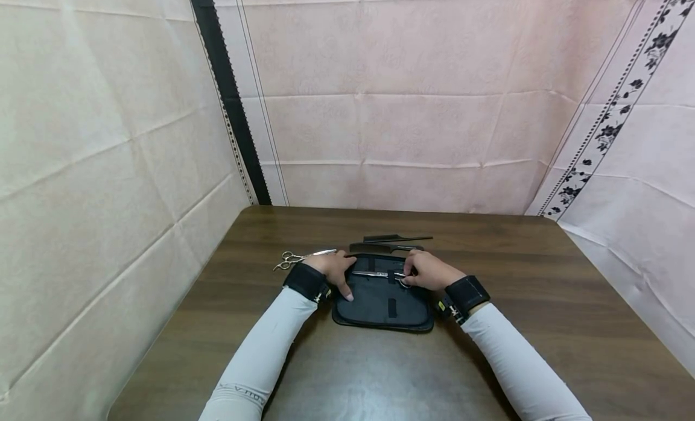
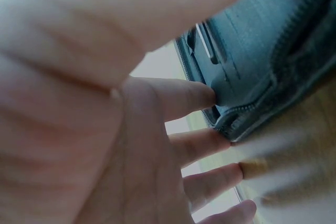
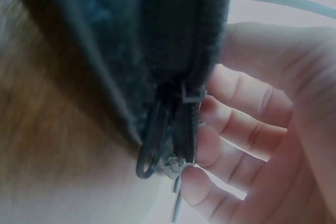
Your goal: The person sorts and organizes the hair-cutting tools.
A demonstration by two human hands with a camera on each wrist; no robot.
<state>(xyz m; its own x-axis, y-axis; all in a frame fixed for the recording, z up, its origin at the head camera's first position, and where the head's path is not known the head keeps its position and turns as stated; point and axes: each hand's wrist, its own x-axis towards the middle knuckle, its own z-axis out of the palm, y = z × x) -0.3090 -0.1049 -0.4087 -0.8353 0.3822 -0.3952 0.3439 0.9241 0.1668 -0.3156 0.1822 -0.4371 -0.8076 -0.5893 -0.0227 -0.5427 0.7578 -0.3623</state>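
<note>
So, right hand (image 1: 431, 272) pinches scissors (image 1: 373, 274) at the ring end; left hand (image 1: 332, 268) rests, fingers spread, on case (image 1: 365, 309); crooked tug could snag strap (image 1: 391, 277) beside grip.

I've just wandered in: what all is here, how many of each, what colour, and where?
Zip case: one, black, open side up on the table
Straps: at least three, black, inside the case
Case scissors: one pair, silver, across the case
Zip pull: one seen, dark, at the case's edge
Loose scissors: one pair, metallic, left of the case
Combs: two, black, behind the case
Table: one, brown, beneath everything
Cloth hangings: pale with black trim, around the table
Wristbands: two, black, one per wrist
Sleeves: two, white, on both arms
Left hand: one, at the case's left edge
Right hand: one, by the case scissors' handles
</note>
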